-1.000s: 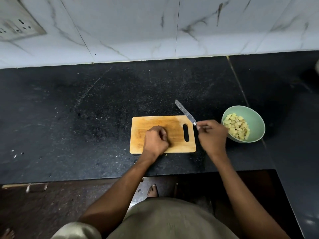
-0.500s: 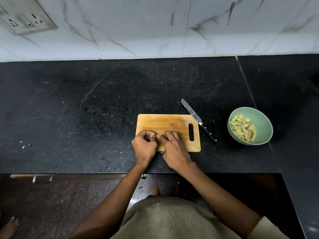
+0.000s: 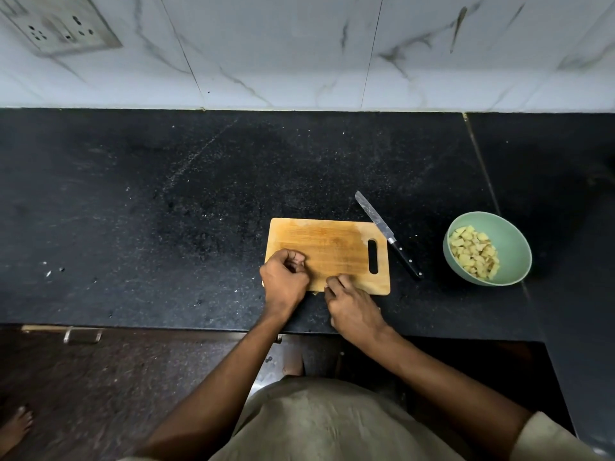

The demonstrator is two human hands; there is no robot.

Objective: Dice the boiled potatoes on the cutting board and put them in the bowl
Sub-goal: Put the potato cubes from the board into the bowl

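Fingers on both our hands curl over the cutting board, maybe pinching leftover bits, can't tell. Diced potatoes sit in the green bowl; sweep crumbs together first.

Cutting board: honey-tan wood, fine lengthwise grain. Bowl, centre right: pale mint green; diced potatoes inside, pale yellow. Knife: silver-grey blade, black handle with pale rivets. Countertop: black, white-speckled. Wall tiles, top of frame: white with grey veining.
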